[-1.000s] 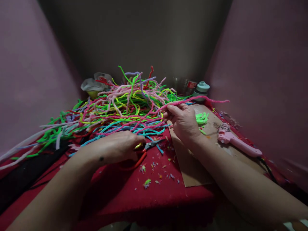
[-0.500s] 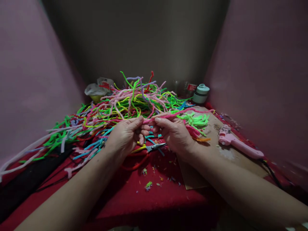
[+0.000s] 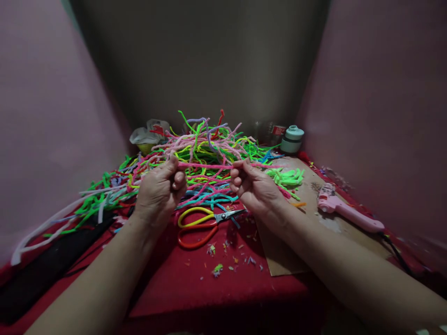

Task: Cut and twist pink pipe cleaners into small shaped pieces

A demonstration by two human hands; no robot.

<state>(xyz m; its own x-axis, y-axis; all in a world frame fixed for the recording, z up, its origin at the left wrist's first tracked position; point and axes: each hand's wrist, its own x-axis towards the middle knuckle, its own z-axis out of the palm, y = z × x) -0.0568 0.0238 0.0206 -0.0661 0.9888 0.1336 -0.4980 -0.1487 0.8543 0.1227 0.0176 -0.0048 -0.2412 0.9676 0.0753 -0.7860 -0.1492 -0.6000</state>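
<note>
A pink pipe cleaner [image 3: 206,165] is stretched level between my two hands, above the table. My left hand [image 3: 160,191] pinches its left end between thumb and fingers. Gripping the same pipe cleaner further right is my right hand [image 3: 254,190], and the rest of it trails off towards the right. Behind both hands lies a big tangled heap of pipe cleaners [image 3: 195,149] in green, pink, yellow, blue and white. Scissors [image 3: 202,224] with yellow and orange handles lie flat on the red cloth [image 3: 223,288], just below and between my hands.
A pink glue gun [image 3: 345,211] lies on a brown cardboard sheet [image 3: 279,251] at the right, near green cut pieces [image 3: 288,177]. A pale green container [image 3: 292,138] and a crumpled bag [image 3: 148,135] stand at the back. Coloured scraps dot the cloth. Pink walls close in on both sides.
My left hand left the scissors on the cloth and rose to take the pink pipe cleaner. Both hands then moved apart, pulling it straight.
</note>
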